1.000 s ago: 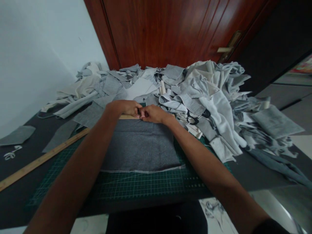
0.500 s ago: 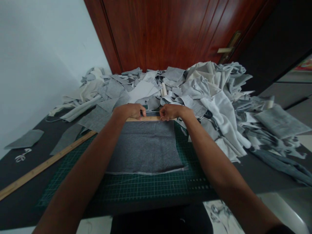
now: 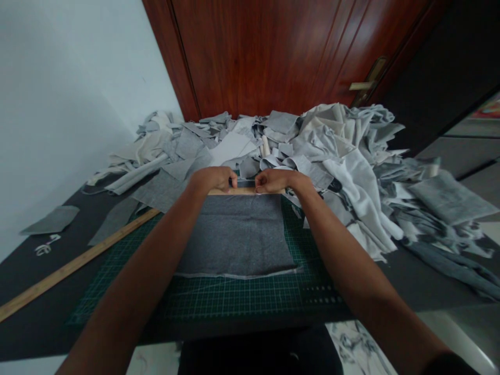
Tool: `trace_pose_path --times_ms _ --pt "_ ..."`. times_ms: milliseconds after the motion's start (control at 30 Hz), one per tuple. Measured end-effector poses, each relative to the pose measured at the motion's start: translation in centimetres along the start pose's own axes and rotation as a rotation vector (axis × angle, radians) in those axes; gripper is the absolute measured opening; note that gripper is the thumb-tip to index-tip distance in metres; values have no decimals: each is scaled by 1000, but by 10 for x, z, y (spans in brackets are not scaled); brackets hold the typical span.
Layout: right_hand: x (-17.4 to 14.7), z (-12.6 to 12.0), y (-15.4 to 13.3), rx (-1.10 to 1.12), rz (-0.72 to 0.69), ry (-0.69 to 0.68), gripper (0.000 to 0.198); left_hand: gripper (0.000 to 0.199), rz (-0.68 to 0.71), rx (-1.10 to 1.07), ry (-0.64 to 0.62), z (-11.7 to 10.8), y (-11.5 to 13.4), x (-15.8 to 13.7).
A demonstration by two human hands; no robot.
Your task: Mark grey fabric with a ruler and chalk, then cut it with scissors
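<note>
A dark grey piece of fabric [image 3: 238,234] lies flat on the green cutting mat [image 3: 234,299], its pale frayed edge towards me. Across its far end runs a short wooden ruler [image 3: 244,191], with a narrow strip of grey cloth showing beyond it. At the ruler's left part, my left hand [image 3: 216,178] is closed, fingers curled down at the fabric's far edge. My right hand [image 3: 271,180] is likewise closed, thumb and fingers pinched at the same edge, a short gap from the left. The exact grip of the fingertips is partly hidden.
A long wooden ruler [image 3: 82,259] slants across the dark table [image 3: 23,281] at the left. Heaped grey and white fabric scraps [image 3: 312,140] line the back and right. Behind them stand a brown wooden door [image 3: 258,52] and a white wall [image 3: 78,67].
The view has shifted slightly, so the scene sits a little further right and lower at the back. Both hands stay at the ruler and the fabric's far edge.
</note>
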State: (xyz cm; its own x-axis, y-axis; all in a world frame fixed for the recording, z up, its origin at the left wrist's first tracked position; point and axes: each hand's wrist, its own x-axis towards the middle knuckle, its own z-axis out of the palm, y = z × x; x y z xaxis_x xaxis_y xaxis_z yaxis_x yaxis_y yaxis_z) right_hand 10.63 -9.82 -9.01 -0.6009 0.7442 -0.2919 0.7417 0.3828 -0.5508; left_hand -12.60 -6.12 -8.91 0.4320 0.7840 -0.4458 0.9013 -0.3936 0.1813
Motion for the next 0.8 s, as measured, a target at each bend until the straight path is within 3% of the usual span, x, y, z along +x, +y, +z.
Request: trace_pose_path --times_ms 200,367,500,800 --pt "18 22 -3 462 -263 -41 12 42 51 -105 -73 -2 -18 11" --pt "33 42 11 775 -278 43 20 42 98 -183 -91 -2 -26 11" --pt "37 42 24 1099 -289 117 29 42 62 -236 -122 -3 -25 11" --pt "39 38 25 1159 -263 135 34 28 7 -148 -107 -7 -22 29"
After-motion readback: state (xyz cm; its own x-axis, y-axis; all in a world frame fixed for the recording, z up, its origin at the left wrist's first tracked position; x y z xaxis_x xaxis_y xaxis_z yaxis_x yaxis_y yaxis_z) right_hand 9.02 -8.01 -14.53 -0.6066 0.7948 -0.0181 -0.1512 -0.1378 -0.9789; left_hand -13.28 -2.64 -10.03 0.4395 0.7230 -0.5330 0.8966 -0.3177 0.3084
